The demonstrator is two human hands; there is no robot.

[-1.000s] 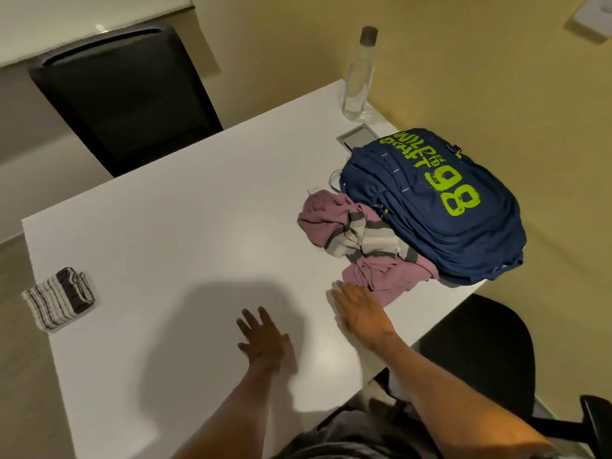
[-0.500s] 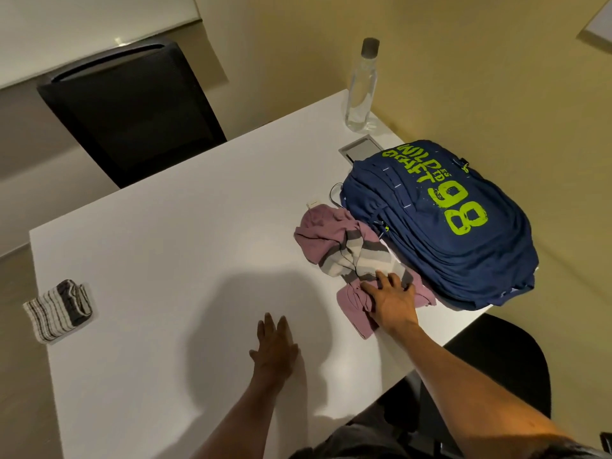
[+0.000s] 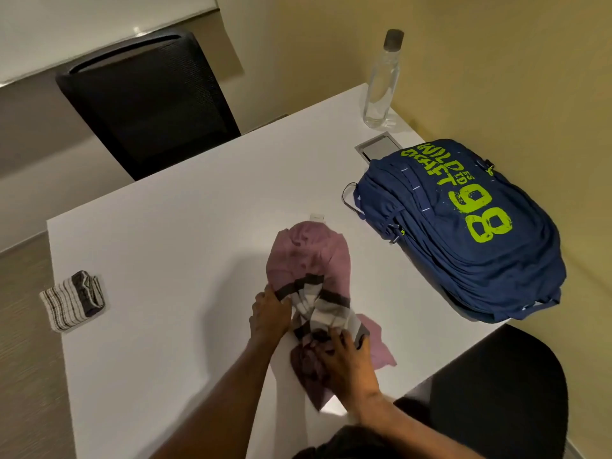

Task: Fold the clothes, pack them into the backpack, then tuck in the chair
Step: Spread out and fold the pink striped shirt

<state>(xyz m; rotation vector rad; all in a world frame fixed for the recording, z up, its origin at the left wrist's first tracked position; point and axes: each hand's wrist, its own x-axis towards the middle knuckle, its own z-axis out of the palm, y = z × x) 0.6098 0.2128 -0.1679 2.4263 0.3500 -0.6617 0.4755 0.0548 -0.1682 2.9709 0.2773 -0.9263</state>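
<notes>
A white rectangular table (image 3: 165, 243) carries a navy fabric backpack (image 3: 463, 260) with lime lettering, lying flat well beyond and right of the fingers. A crumpled mauve garment (image 3: 308, 260) with grey-white stripes stretches away from them. The left hand (image 3: 269, 314) pinches its striped edge, and the right hand (image 3: 346, 362) has its fingers curled into the bunched near end.

Table (image 3: 159, 233): white, rectangular, matt top, with a soft shadow across its near half.
Cable hatch (image 3: 377, 149): grey metal, set flush into the table's far right corner.
Chair (image 3: 149, 104): black, mesh back, standing at the table's far edge.
Second chair (image 3: 496, 385): black rounded seat, beside the near right corner.
Wall (image 3: 496, 61): yellow-beige, to the right.
White panel (image 3: 82, 24): upper left, carrying a small glint of light.
Floor (image 3: 20, 326): grey-brown, on the left.
Lighting: warm, dim.
</notes>
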